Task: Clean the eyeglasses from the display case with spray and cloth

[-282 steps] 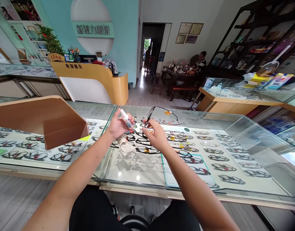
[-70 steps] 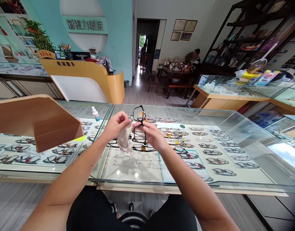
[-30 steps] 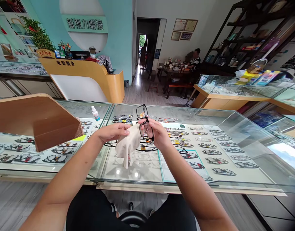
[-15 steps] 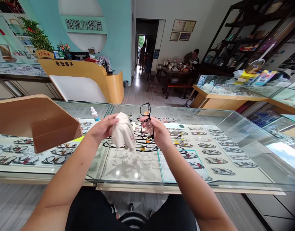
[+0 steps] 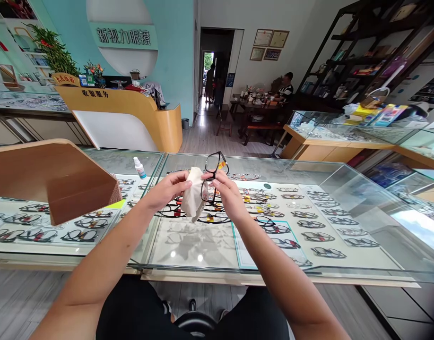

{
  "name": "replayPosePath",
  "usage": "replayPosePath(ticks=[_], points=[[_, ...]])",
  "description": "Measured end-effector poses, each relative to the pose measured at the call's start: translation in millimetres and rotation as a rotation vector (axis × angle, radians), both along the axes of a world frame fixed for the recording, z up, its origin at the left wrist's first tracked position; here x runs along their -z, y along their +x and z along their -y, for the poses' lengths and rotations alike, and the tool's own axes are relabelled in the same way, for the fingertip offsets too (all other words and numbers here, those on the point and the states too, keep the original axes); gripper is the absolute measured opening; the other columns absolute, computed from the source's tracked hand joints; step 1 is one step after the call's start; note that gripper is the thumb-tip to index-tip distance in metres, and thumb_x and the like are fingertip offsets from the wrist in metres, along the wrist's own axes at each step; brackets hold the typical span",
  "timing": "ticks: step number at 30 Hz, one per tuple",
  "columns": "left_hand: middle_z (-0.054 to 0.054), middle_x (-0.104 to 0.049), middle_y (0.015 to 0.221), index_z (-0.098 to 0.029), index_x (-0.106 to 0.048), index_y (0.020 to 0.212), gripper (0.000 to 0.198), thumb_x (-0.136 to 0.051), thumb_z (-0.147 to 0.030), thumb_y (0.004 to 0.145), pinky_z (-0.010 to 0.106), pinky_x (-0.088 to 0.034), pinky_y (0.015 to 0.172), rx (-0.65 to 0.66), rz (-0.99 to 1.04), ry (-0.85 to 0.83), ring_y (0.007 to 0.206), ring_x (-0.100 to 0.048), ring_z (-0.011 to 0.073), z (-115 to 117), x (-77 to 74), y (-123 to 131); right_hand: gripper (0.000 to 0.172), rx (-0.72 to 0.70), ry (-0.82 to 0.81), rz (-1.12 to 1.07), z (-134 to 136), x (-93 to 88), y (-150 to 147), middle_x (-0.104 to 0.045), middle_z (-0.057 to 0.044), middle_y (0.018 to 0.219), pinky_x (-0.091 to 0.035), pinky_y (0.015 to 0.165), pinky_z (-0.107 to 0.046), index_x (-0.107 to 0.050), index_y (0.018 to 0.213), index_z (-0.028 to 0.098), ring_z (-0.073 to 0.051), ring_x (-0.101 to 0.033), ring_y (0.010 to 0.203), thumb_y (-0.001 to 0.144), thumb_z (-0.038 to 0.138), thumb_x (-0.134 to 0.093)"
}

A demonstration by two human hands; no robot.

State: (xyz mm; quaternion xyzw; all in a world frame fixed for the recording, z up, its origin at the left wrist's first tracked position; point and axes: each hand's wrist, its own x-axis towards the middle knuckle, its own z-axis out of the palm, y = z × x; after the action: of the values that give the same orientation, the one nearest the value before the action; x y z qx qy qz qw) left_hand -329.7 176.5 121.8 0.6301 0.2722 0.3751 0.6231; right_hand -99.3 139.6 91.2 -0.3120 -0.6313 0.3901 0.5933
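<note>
A white cleaning cloth (image 5: 193,197) hangs from my left hand (image 5: 172,186), its fingers closed on the cloth's upper edge. Right beside it, my right hand (image 5: 227,192) pinches a pair of black-framed eyeglasses (image 5: 212,163) near the bridge. The glasses are turned so that one lens points up and the other down, and the lower lens is against or just beside the cloth; I cannot tell whether they touch. Both hands are held above the glass display counter (image 5: 195,248).
Rows of eyeglass frames (image 5: 318,236) lie inside the counter. A small white spray bottle (image 5: 139,168) stands on the glass at left, near a brown board (image 5: 54,179). Further back are a wooden cashier desk (image 5: 170,127) and a seated person (image 5: 286,87) at a table.
My left hand has moved right, bringing the cloth up to the glasses. My right hand has shifted slightly left, and the glasses have turned a little.
</note>
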Motion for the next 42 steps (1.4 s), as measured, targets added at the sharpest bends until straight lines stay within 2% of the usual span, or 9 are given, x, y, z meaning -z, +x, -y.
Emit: replayPosePath(ticks=[7, 11, 15, 19, 23, 28, 32, 38, 42], points=[[0.004, -0.067, 0.087, -0.019, -0.062, 0.08, 0.05, -0.083, -0.062, 0.094, 0.033, -0.051, 0.082, -0.021, -0.079, 0.307, 0.083, -0.06, 0.0189, -2.9, 6.6, 5.4, 0.037, 0.055, -0.01, 0.086, 0.9, -2.4, -1.6, -0.067, -0.01, 0.121, -0.05, 0.114, -0.047, -0.086, 0.114, 0.027, -0.03, -0.059, 0.13, 0.106, 0.055, -0.065], [0.014, -0.079, 0.115, -0.019, -0.06, 0.08, 0.047, -0.08, -0.059, 0.097, 0.04, -0.054, 0.094, -0.015, -0.106, 0.339, 0.1, -0.069, 0.0264, -2.4, 12.2, 6.7, 0.037, 0.064, -0.015, 0.096, -0.7, -0.3, -4.8, -0.062, -0.008, 0.117, -0.053, 0.099, -0.042, -0.08, 0.108, 0.025, -0.027, -0.059, 0.115, 0.105, 0.059, -0.066], [0.02, -0.071, 0.148, -0.019, -0.065, 0.088, 0.042, -0.074, -0.058, 0.101, 0.041, -0.054, 0.101, -0.007, -0.118, 0.421, 0.123, -0.068, 0.031, 2.0, 15.8, 11.3, 0.046, 0.078, 0.004, 0.112, -3.7, 3.4, -8.7, -0.052, -0.004, 0.1, -0.05, 0.087, -0.038, -0.065, 0.086, 0.025, -0.023, -0.054, 0.098, 0.103, 0.067, -0.066], [0.018, -0.069, 0.148, -0.02, -0.07, 0.09, 0.042, -0.064, -0.059, 0.106, 0.047, -0.05, 0.114, -0.04, -0.161, 0.513, 0.144, -0.059, 0.0352, 5.9, 16.7, 15.7, 0.056, 0.087, 0.031, 0.106, -5.8, 6.4, -11.8, -0.047, -0.003, 0.094, -0.047, 0.086, -0.038, -0.051, 0.077, 0.025, -0.022, -0.049, 0.093, 0.103, 0.073, -0.064], [0.017, -0.069, 0.145, -0.021, -0.069, 0.086, 0.047, -0.061, -0.062, 0.107, 0.048, -0.049, 0.116, -0.084, -0.161, 0.493, 0.138, -0.062, 0.0344, 8.1, 19.5, 19.0, 0.057, 0.071, 0.021, 0.088, -5.8, 8.1, -15.0, -0.048, -0.003, 0.095, -0.048, 0.087, -0.038, -0.052, 0.08, 0.026, -0.022, -0.049, 0.094, 0.101, 0.077, -0.064], [0.016, -0.07, 0.132, -0.021, -0.062, 0.088, 0.046, -0.083, -0.062, 0.092, 0.037, -0.054, 0.095, -0.177, -0.093, 0.384, 0.127, -0.064, 0.0304, 10.4, 28.9, 28.1, 0.061, 0.06, 0.02, 0.098, -4.5, 10.0, -17.8, -0.05, -0.004, 0.098, -0.05, 0.091, -0.039, -0.051, 0.078, 0.025, -0.022, -0.05, 0.096, 0.101, 0.081, -0.062], [0.012, -0.071, 0.135, -0.023, -0.05, 0.093, 0.056, -0.096, -0.053, 0.081, 0.03, -0.052, 0.088, -0.174, 0.046, 0.224, 0.108, -0.065, 0.0204, 9.0, 33.5, 33.1, 0.061, 0.071, 0.005, 0.105, -5.0, 11.2, -17.1, -0.05, -0.004, 0.098, -0.051, 0.089, -0.039, -0.053, 0.078, 0.025, -0.022, -0.049, 0.095, 0.101, 0.081, -0.062], [0.005, -0.076, 0.111, -0.021, -0.064, 0.118, 0.063, -0.101, -0.046, 0.074, 0.032, -0.052, 0.091, -0.113, -0.021, 0.018, 0.103, -0.068, 0.021, 8.7, 29.1, 32.4, 0.055, 0.076, -0.031, 0.069, -2.6, 10.7, -16.0, -0.053, -0.005, 0.099, -0.052, 0.104, -0.043, -0.064, 0.081, 0.024, -0.023, -0.054, 0.1, 0.102, 0.075, -0.065], [0.003, -0.073, 0.092, -0.017, -0.071, 0.098, 0.054, -0.099, -0.057, 0.074, 0.032, -0.05, 0.082, -0.035, -0.103, -0.029, 0.089, -0.064, 0.0207, 12.8, 24.4, 33.9, 0.052, 0.091, -0.057, 0.08, -0.3, 10.3, -16.2, -0.056, -0.006, 0.1, -0.05, 0.112, -0.046, -0.077, 0.088, 0.024, -0.025, -0.056, 0.104, 0.103, 0.072, -0.065]])
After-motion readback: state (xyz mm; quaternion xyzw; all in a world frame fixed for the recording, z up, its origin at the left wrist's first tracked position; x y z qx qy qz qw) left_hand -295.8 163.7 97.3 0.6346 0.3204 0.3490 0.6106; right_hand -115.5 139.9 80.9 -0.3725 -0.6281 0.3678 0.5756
